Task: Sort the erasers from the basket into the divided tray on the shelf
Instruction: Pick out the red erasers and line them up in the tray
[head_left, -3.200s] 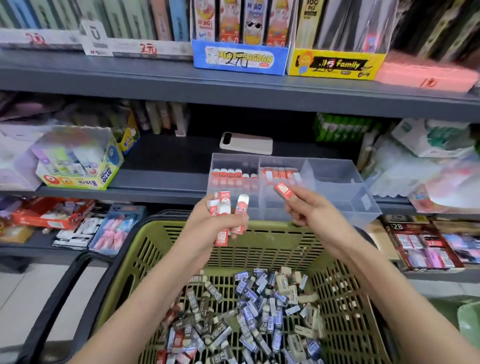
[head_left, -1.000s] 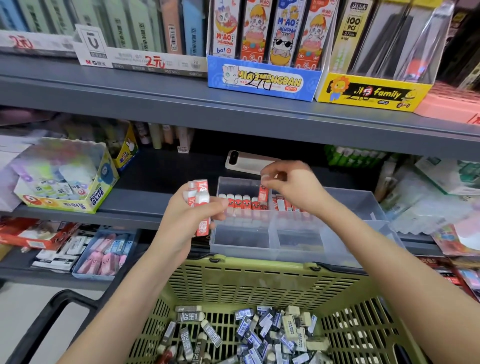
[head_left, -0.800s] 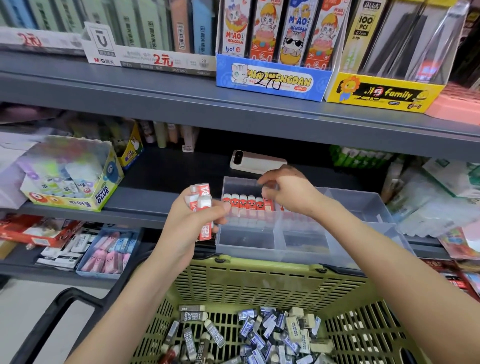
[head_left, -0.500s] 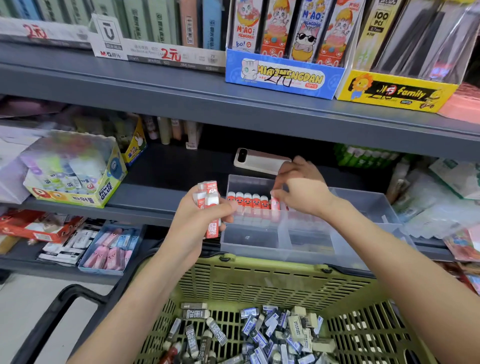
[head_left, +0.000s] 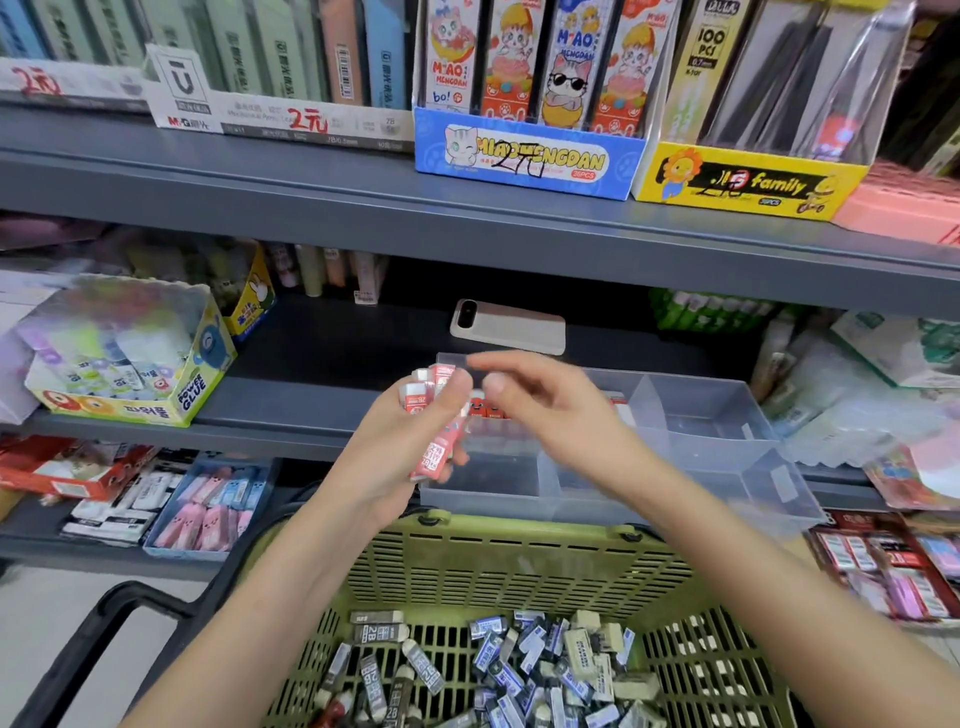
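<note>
Above the basket (head_left: 519, 566), left hand (head_left: 395, 457) grips red "2B" erasers (head_left: 434, 452); right hand (head_left: 550, 410) fingers loose, empty.

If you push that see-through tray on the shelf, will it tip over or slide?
The clear tray would probably slide, not tip: it looks low, wide and flat-bottomed. It likely feels light, since it seems to be thin plastic with most compartments empty. Its front edge seems to overhang the shelf, so pulling it forward might drop it.

My left grip (head_left: 395, 457) holds glossy paper-sleeved red erasers (head_left: 434, 452); clear smooth plastic divided tray (head_left: 717, 441); perforated matt green plastic basket (head_left: 519, 571); matt grey metal shelf (head_left: 291, 410).
</note>
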